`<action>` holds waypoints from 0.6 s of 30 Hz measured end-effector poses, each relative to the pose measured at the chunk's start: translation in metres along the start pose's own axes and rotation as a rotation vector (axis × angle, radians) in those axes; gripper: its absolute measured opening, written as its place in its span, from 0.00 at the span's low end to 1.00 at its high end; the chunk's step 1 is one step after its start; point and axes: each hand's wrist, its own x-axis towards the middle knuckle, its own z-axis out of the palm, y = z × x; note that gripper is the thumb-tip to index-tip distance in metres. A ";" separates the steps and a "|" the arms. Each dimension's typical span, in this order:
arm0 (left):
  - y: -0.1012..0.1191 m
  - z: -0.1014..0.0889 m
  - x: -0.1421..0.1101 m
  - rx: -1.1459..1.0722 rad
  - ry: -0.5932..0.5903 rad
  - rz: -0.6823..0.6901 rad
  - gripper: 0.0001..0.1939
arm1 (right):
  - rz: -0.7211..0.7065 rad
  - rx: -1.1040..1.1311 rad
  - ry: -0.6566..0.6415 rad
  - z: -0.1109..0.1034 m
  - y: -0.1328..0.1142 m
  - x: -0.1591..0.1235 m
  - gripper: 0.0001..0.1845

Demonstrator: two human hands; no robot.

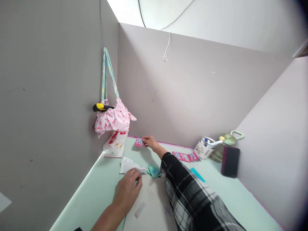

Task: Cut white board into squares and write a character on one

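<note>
My right hand (150, 142) reaches to the back of the table, fingers pinched on the edge of a small pink card (139, 142) with blue markings. Nearer to me, my left hand (128, 189) rests with curled fingers at the lower edge of a crumpled white wrapper (130, 165); whether anything sits inside those fingers is hidden. Just right of it lie several small green cards (154, 171) with dark blue markings, partly covered by my plaid right sleeve. Under my left hand and sleeve is a pale board (146, 205) with a clear strip (140, 210) on it.
More pink cards (184, 156) lie along the back edge, beside a pen cup (204, 147), a green bottle (227, 139) and a phone (230, 161). A blue piece (197, 175) lies right of my sleeve. A pink cloth bag (113, 117) holding a yellow-black cutter (102, 107) hangs left, above a white packet (116, 144).
</note>
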 end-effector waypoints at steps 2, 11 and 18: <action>-0.001 0.001 0.000 -0.003 0.000 -0.001 0.09 | -0.002 -0.036 0.005 0.010 -0.006 0.018 0.17; -0.004 0.004 0.001 -0.012 -0.004 -0.015 0.09 | -0.068 -0.278 -0.016 0.027 -0.003 0.031 0.17; -0.005 0.004 0.000 -0.019 -0.016 -0.017 0.09 | -0.093 -0.461 0.031 0.042 -0.017 0.018 0.19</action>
